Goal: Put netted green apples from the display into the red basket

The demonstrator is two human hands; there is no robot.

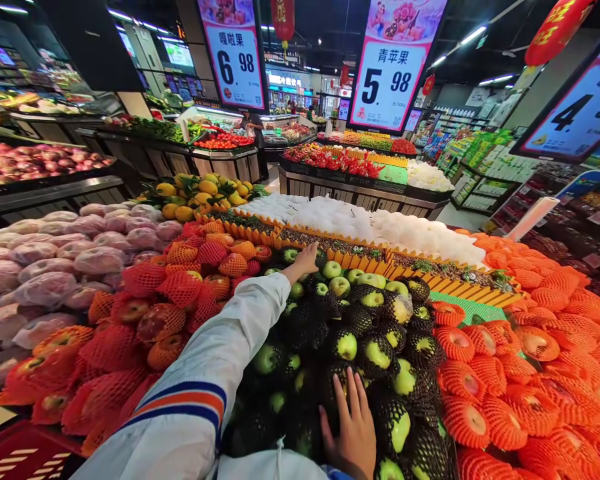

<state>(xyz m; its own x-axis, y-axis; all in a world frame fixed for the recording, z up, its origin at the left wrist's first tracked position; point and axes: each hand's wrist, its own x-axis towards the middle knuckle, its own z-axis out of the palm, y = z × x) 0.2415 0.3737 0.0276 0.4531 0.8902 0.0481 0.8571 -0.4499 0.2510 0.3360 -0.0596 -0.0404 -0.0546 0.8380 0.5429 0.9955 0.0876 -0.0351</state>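
Note:
A heap of green apples [347, 345], many in black foam nets, lies in front of me. My left arm stretches over it, and my left hand [305, 261] is at the heap's far edge. Its fingers reach out beside a black-netted apple [321, 259]; whether they touch it is hard to see. Nearer to me, my right hand [353, 427] lies palm down on the netted apples, fingers spread and holding nothing. The white sleeve [220, 353] of my left arm hides part of the heap.
Red-netted apples [163, 323] lie to the left, beyond them wrapped pinkish fruit [50, 277]. Orange-netted fruit [500, 387] fills the right side. An orange fence-like divider [400, 267] and white-wrapped fruit [340, 220] are behind. A red basket [25, 450] stands at lower left. Price screens [387, 80] hang overhead.

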